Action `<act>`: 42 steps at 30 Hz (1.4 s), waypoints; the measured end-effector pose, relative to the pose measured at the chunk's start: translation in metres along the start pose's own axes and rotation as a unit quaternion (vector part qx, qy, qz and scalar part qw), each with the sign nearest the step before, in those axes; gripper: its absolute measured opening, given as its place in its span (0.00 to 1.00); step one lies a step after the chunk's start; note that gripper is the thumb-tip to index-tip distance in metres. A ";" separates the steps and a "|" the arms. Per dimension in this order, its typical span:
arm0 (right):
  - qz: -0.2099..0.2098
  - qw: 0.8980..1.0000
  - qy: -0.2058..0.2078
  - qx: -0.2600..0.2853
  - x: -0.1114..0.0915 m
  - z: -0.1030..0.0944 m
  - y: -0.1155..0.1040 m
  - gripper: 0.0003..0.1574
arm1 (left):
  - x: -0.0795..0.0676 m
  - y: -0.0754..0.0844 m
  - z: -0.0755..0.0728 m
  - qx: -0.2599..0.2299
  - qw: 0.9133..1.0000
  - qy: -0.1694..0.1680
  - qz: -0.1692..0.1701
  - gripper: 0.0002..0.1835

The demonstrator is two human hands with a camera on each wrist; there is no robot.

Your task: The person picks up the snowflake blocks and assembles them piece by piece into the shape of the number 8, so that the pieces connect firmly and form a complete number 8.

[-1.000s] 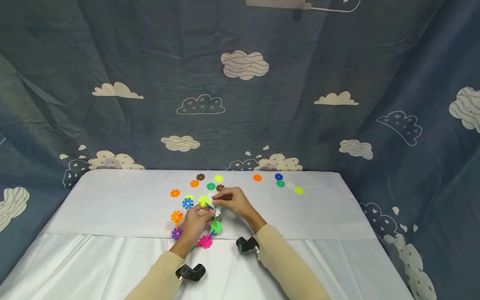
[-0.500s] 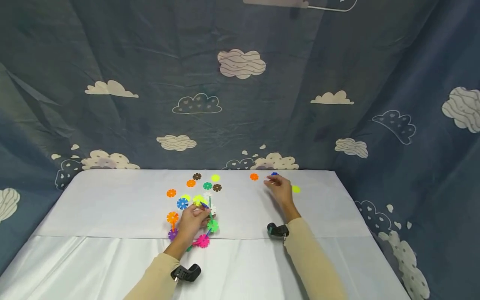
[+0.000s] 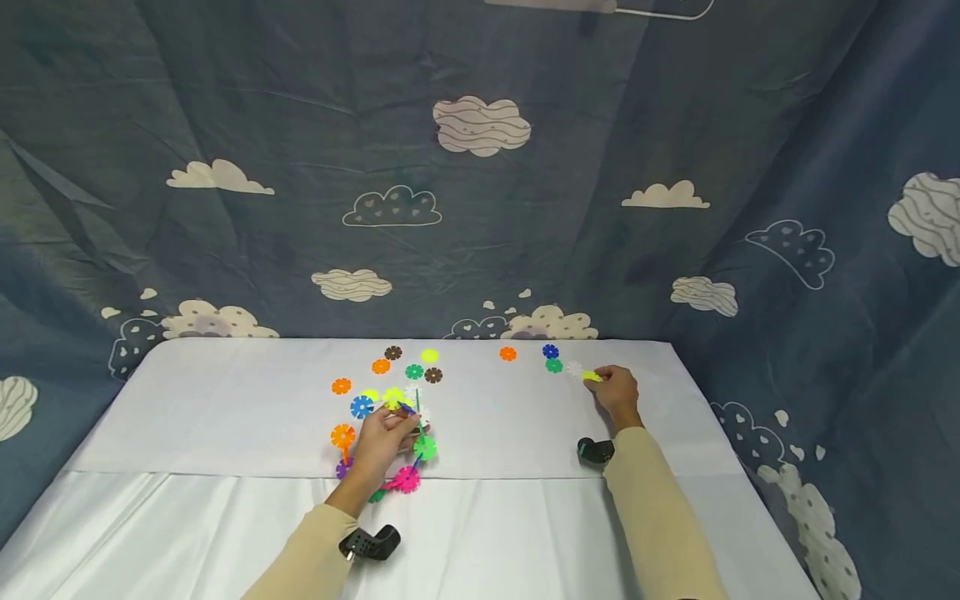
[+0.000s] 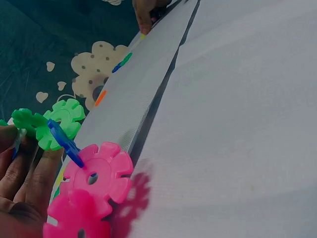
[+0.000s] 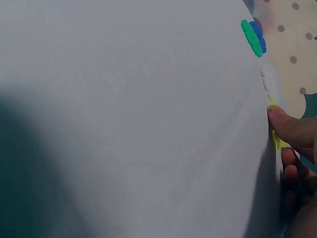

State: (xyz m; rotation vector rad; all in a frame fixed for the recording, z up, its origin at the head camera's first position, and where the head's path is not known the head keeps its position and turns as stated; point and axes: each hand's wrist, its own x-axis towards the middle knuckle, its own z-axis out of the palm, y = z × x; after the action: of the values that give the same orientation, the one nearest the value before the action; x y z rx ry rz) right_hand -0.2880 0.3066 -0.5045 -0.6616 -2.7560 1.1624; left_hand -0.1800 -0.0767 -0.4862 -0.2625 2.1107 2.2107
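My left hand (image 3: 382,446) grips a chain of interlocking plastic flower discs, with its fingers curled at the chain's upper right part. In the left wrist view a light green disc (image 4: 67,119), a blue disc (image 4: 64,143) and a pink disc (image 4: 111,168) of this chain are slotted together. An orange disc (image 3: 342,435) and a blue disc (image 3: 362,407) show left of the hand; fingers hide part of the chain. Far to the right, my right hand (image 3: 620,395) pinches a yellow disc (image 3: 591,376) between thumb and fingers, at the table surface.
Beside the right hand lie a white disc (image 3: 573,369), a green disc (image 3: 553,365) and a dark blue disc (image 3: 551,351). An orange disc (image 3: 507,353) lies farther left. Several loose discs are behind the chain, including a brown disc (image 3: 433,375). A cloud-print curtain (image 3: 525,250) stands behind the white table (image 3: 247,400).
My right hand has left the chain, passed over the blue and green discs and reached the yellow disc at the right, which it now pinches. The left hand stays with the chain.
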 end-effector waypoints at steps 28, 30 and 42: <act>-0.290 0.857 -0.334 0.265 -0.134 0.070 -0.166 0.16 | 0.001 -0.004 0.009 0.023 1.000 -0.001 0.011 0.12; -0.299 0.857 -0.330 0.261 -0.141 0.065 -0.173 0.15 | 0.001 -0.004 0.010 0.018 1.000 -0.004 0.015 0.12; -0.350 0.855 -0.315 0.218 -0.148 0.059 -0.183 0.14 | -0.002 -0.002 0.011 0.020 1.000 -0.008 0.012 0.11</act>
State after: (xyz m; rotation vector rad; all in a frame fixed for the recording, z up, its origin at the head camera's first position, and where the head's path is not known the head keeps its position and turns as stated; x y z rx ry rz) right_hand -0.2342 0.0921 -0.4048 0.8480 -2.5451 1.8909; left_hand -0.1785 -0.0659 -0.4878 -0.2159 2.1589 2.1722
